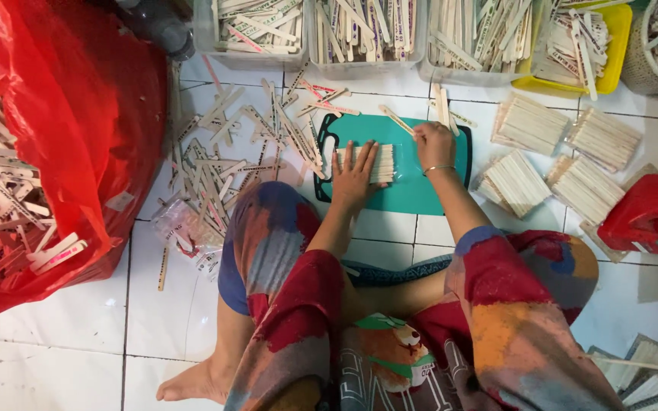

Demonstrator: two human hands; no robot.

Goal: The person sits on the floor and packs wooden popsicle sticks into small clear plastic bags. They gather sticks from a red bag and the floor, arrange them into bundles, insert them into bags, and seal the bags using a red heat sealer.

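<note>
Hands work over a teal cutting board (420,194) that lies on the white tiled floor (62,350) in front of the seated person. The left hand (354,176) rests flat, fingers spread open, on a small row of wooden sticks (384,164) near the middle of the board; it presses the row down and grips nothing. The right hand (433,144) sits at the right end of the same row, fingers curled against the stick ends; whether it pinches any stick cannot be told.

Loose sticks (226,171) lie scattered on the floor left of the board. Stacked stick bundles (557,156) lie to its right. Clear bins (363,34) filled with sticks stand along the top edge. A red plastic bag (78,114) of sticks stands at far left.
</note>
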